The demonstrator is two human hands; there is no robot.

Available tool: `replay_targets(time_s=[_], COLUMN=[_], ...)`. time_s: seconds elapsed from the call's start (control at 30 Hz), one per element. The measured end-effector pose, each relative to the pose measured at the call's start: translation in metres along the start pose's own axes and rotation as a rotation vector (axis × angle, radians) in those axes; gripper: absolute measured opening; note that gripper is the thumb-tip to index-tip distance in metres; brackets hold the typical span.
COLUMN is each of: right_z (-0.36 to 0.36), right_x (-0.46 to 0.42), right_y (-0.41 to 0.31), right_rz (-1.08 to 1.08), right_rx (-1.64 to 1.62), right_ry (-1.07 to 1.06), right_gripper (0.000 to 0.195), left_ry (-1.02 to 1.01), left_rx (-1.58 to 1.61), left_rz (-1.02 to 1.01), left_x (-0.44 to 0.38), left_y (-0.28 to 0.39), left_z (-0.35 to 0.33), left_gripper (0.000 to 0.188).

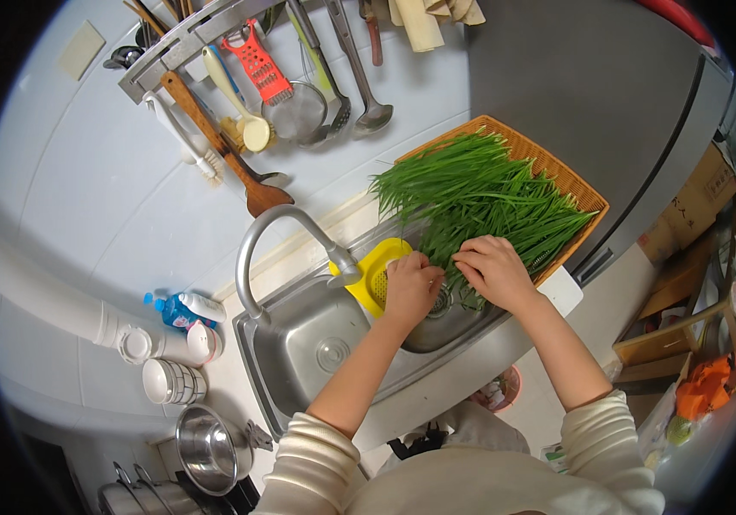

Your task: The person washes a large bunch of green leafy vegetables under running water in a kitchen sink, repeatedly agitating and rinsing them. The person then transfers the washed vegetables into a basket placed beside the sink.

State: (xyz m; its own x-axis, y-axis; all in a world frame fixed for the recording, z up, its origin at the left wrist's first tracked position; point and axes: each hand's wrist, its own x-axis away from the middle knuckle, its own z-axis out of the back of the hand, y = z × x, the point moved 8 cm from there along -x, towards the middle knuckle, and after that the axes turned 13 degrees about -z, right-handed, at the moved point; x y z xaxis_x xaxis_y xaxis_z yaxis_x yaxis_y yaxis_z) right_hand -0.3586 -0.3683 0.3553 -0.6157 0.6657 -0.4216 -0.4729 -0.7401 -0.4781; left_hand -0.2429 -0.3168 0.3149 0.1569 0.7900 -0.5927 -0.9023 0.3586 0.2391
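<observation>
A thick heap of garlic chives [490, 177] fills a woven wicker basket [574, 183], the long green leaves drooping over the sink. My left hand [413, 286] is bent above the divider side of the right sink bowl [429, 341], fingertips curled beside the leaf tips; whether a leaf is between them is too small to tell. Close to its right, my right hand [493, 270] pinches at the hanging leaf ends with thumb and fingers. A yellow strainer [374, 264] sits partly behind my left hand. Leaves hide part of the drain.
A curved metal faucet [249, 257] arches near the left sink bowl [323, 335]. Utensils hang from a wall rack [194, 38], including a wooden spatula [213, 129] and red grater [258, 64]. Bowls [171, 381] and a steel pot [207, 447] stand left; a grey refrigerator [574, 84] is beyond the basket.
</observation>
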Motion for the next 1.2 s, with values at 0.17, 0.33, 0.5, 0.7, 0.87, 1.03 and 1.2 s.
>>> replay_targets(time_s=[0.17,0.33,0.5,0.7,0.87,1.03,1.2], right_z=[-0.001,0.005,0.002,-0.001,-0.004,-0.002,0.001], right_x=[0.006,0.008,0.003,0.004,0.005,0.007,0.011], right_y=[0.001,0.001,0.002,0.005,0.012,0.014,0.020], right_rz=[0.057,0.083,0.040,0.055,0.013,0.021,-0.015], right_rx=[-0.006,0.033,0.053,0.086,0.084,0.042,-0.059], right_ry=[-0.048,-0.075,-0.093,-0.114,-0.109,-0.128,-0.122], right_gripper=[0.011,0.014,0.011,0.017,0.017,0.017,0.016], left_ry=[0.024,0.042,0.005,-0.096,-0.147,-0.163,-0.098], left_rx=[0.013,0.062,0.160,0.292,0.334,0.448,0.463], left_rz=[0.002,0.008,-0.002,-0.050,-0.021,0.082,0.215], left_x=[0.006,0.006,0.004,0.009,0.024,0.034,0.031], left_y=[-0.001,-0.003,0.005,0.031,0.033,0.008,-0.001], left_z=[0.012,0.024,0.026,0.016,0.001,-0.003,-0.002], left_gripper=[0.009,0.008,0.008,0.010,0.011,0.013,0.012])
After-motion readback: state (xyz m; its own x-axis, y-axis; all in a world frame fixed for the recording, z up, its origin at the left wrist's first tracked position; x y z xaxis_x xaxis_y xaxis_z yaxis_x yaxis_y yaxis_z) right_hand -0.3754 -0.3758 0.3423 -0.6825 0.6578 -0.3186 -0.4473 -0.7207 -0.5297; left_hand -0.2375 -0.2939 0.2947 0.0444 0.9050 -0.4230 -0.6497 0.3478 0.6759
